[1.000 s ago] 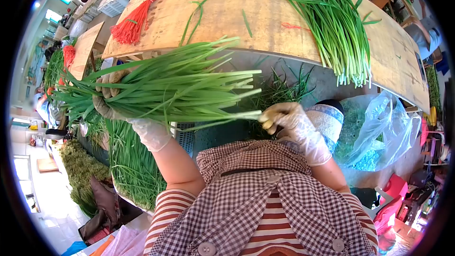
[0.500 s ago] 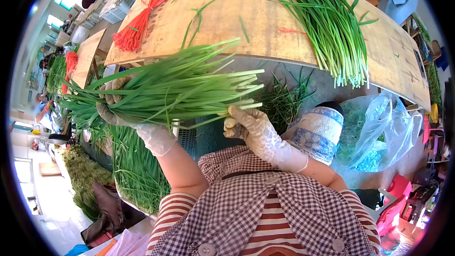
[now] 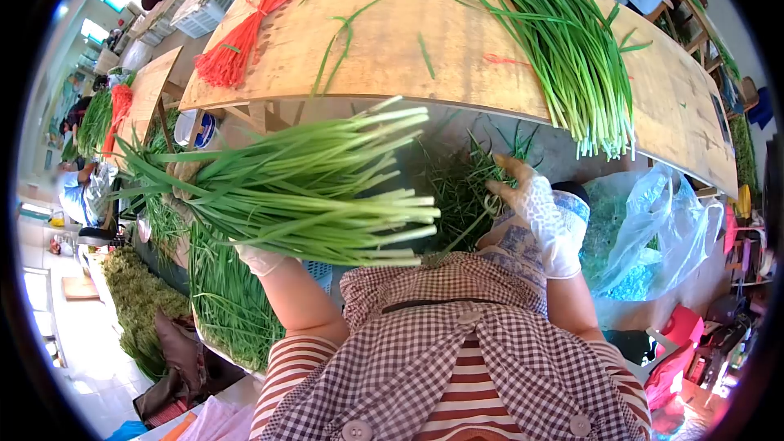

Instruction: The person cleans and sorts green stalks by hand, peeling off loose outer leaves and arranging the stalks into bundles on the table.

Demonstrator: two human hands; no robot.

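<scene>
My left hand (image 3: 184, 184), in a soiled glove, is wrapped round the leafy part of a bunch of garlic chives (image 3: 327, 184). The pale cut ends of the bunch point right and fan apart. My right hand (image 3: 531, 200), in a patterned whitish glove, is away from the bunch with thumb and fingers apart. A loose stem (image 3: 472, 233) hangs in the air just below and left of its fingers. Beneath that hand lies a dark heap of discarded leaves (image 3: 457, 184) on the floor.
A wooden table (image 3: 400, 49) ahead bears a larger pile of chives (image 3: 563, 49), red ties (image 3: 245, 33) and stray blades. More chives (image 3: 233, 294) lie at my left. A clear plastic bag (image 3: 653, 229) stands at right. White crates (image 3: 204, 8) are stacked behind.
My right hand has left the cut ends of the bunch and moved right, its fingers spreading, with a stem now loose beneath it. The held bunch has tilted and fanned out.
</scene>
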